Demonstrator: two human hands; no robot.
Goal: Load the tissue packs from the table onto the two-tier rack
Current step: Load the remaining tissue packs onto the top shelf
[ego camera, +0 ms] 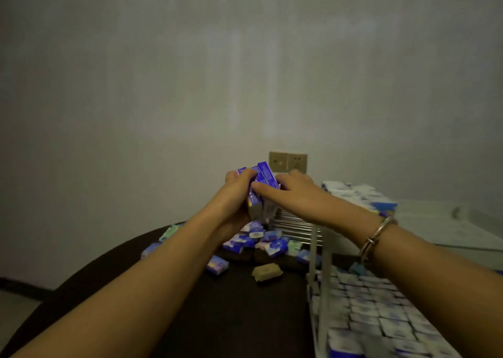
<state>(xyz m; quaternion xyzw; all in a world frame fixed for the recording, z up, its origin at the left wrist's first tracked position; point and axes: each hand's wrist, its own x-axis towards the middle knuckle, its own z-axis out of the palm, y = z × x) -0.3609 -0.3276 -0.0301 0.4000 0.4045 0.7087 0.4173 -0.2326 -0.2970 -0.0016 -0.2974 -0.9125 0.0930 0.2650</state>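
Head view, left to right: dark round bench [163, 317] carries a loose pile of tissue packs [261, 242] at its far middle, a few strays nearer, including a blue one [217, 265] and a tan one [267, 272]. Above that pile the left hand [234, 194] holds a bundle of blue packs [262, 187] in the air, fingers curled round its left side; grip is closed on the bundle. Bundle's long axis runs roughly upright, tilted slightly, top end away from the camera. Right hand [296, 191] lies on the bundle's right side, fingers fairly straight and pressing; reads as steadying, not clasping, though the fingertips are partly hidden behind the packs. Bracelet [377, 238] on the right wrist. The two-tier rack [317, 248] sits to the right of the bundle: top tier's near-left part shows bare bars [294, 225] just below and right of the hands, with packs stacked further right [362, 194]. The lower tier is already packed with rows [381, 314]. Judgement: the key relation is bundle directly up-left of the bare bars, so the next move is a short shift right and down, the left hand carrying and the right guiding. Risk: loose bundle could fan out on release.
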